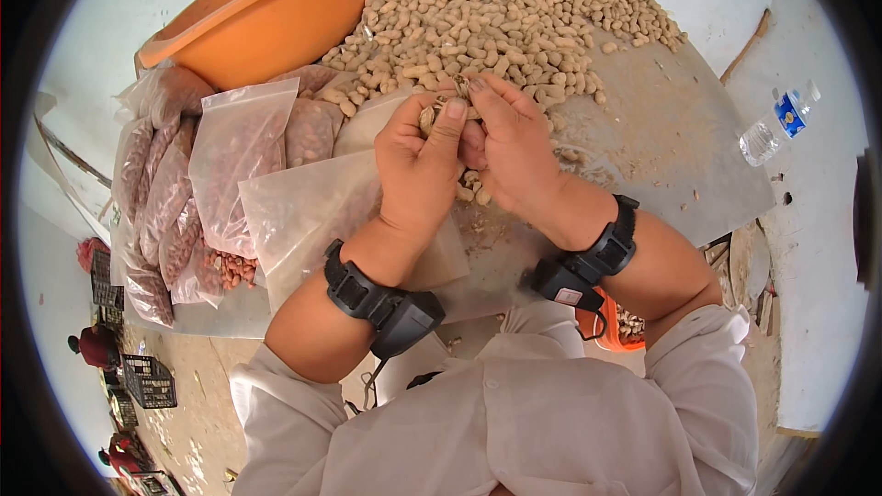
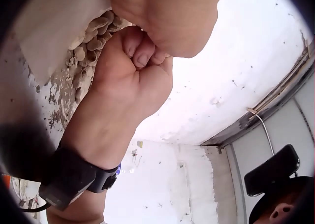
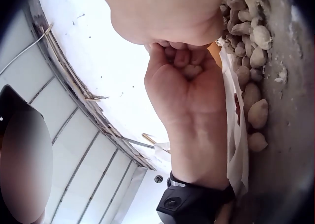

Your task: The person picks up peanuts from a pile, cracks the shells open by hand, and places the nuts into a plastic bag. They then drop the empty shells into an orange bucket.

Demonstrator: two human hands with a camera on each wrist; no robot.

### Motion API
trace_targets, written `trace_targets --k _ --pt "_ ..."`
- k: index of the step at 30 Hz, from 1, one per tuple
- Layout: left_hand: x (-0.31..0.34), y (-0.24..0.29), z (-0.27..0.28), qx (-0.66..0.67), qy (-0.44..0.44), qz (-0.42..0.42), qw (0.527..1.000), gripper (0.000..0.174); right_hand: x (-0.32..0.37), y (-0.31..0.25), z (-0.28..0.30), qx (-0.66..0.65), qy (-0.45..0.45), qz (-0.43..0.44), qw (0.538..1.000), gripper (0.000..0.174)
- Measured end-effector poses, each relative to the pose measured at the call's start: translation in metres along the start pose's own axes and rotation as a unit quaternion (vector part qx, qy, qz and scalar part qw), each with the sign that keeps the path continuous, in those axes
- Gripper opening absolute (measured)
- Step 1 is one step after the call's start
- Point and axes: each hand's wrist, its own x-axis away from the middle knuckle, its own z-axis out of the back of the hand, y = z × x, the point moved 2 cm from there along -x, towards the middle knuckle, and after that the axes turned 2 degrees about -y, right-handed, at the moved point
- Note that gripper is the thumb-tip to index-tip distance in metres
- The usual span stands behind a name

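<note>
Both hands meet at the near edge of a heap of unshelled peanuts [image 1: 514,18]. The left hand [image 1: 413,161] has its fingers curled round peanuts [image 1: 427,119], which show beside its thumb. Thumb to thumb with it, the right hand [image 1: 524,142] pinches a peanut [image 1: 461,85] at the fingertips. In the left wrist view the right hand's [image 2: 133,76] fingers are folded into the palm. The right wrist view shows the left hand [image 3: 189,86] curled, with the other hand hiding its fingertips. A few loose peanuts [image 1: 473,188] lie just below the hands.
Clear bags of reddish shelled peanuts [image 1: 165,193] crowd the left side, near a flatter plastic bag [image 1: 312,207]. An orange basin [image 1: 266,18] stands behind them. A water bottle [image 1: 776,129] is at the right. An orange container [image 1: 616,326] with shells sits below the table edge.
</note>
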Motion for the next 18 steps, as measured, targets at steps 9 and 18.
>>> trace_targets --k 9,18 --pt "-0.004 0.003 0.004 -0.065 -0.019 -0.017 0.998 0.016 -0.003 0.003 0.0 -0.034 0.017 -0.015 0.999 0.018" --pt "-0.007 0.004 0.014 -0.224 -0.012 -0.114 0.968 0.024 -0.005 0.002 0.005 -0.076 0.006 -0.067 0.995 0.025"
